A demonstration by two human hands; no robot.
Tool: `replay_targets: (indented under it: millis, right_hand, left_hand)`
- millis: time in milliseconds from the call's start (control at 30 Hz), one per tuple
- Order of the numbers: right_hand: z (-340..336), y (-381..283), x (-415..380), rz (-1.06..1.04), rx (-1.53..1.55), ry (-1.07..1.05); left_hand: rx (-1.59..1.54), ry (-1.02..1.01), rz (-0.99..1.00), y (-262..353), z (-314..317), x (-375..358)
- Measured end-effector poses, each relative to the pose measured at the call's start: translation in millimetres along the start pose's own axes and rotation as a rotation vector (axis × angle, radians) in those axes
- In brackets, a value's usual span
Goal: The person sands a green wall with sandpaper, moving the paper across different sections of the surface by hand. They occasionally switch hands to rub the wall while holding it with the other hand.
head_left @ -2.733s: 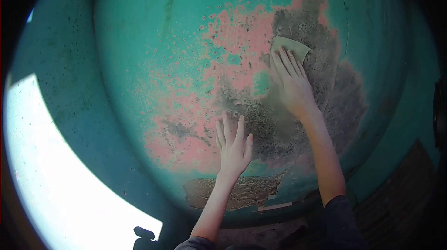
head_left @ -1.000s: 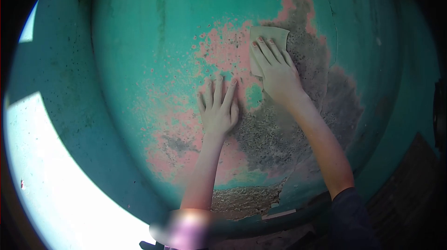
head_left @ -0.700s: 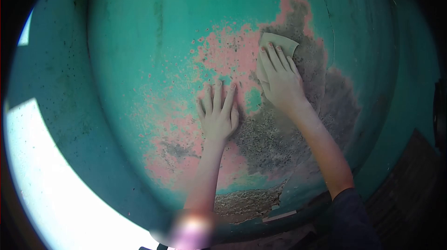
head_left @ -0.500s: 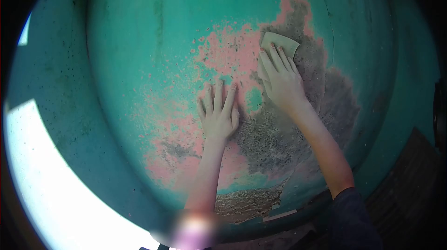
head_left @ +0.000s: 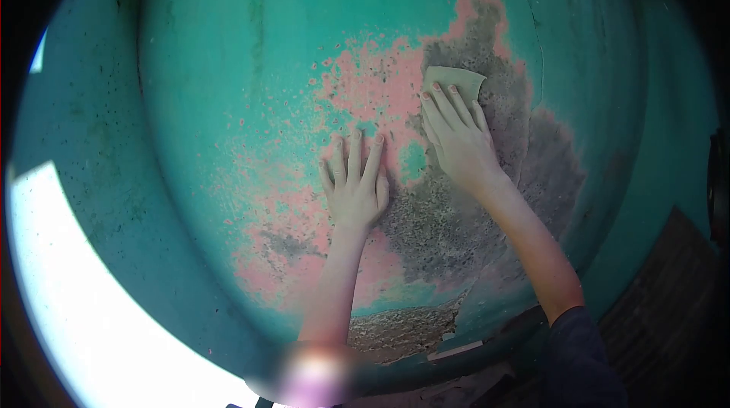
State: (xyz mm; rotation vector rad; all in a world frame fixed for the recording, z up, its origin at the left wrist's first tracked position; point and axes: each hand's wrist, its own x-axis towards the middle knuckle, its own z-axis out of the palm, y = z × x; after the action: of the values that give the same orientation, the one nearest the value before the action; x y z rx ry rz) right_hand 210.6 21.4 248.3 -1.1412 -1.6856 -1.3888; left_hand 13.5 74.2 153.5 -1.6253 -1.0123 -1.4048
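Note:
My right hand (head_left: pixel 462 142) presses a pale grey-green sheet of sandpaper (head_left: pixel 465 78) flat against the wall. The top of the sheet shows beyond my fingertips; the rest is hidden under my fingers and palm. Lower and to the left, my left hand (head_left: pixel 355 184) lies on the wall with fingers spread, holding nothing. Both hands touch the green painted wall (head_left: pixel 220 43), where the paint is worn through. Around my left hand is a pink patch (head_left: pixel 372 85), and a rough dark grey patch (head_left: pixel 441 233) spreads below and right of my right hand.
A thin crack (head_left: pixel 536 28) runs down the wall at the upper right. Along the bottom, a broken strip (head_left: pixel 403 332) exposes coarse brown material. Bright light (head_left: pixel 68 279) falls at the lower left, and a dark ribbed surface (head_left: pixel 661 294) lies at the lower right.
My right hand and the sandpaper have slid a short way down the wall, and the sheet's top edge sits lower. My left hand stays in place.

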Motion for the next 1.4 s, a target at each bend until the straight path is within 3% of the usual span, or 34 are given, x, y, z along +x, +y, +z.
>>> replay_targets:
  millis: [733,933,1133,1300,1400]
  right_hand:
    - [-4.2,1.1,20.7,0.015,-0.035,-0.008]
    - [-3.2,-8.6,-11.6,0.01,0.053,-0.052]
    - [0.5,3.5,28.2,0.025,0.025,0.024]
    - [-1.6,-7.5,-29.8,0.001,0.079,-0.048]
    - [-9.0,6.8,-18.4,-0.005,0.065,-0.074]
  left_hand:
    - [0.017,0.024,0.005,0.3,2.1,-0.6]
    - [0.007,0.013,0.004,-0.1,0.6,-0.7]
    - [0.028,0.005,0.005,-0.3,2.4,-1.4]
    - [0.01,0.002,0.007,-0.8,1.0,-1.7]
    - [0.015,0.01,0.008,-1.5,3.7,-2.8]
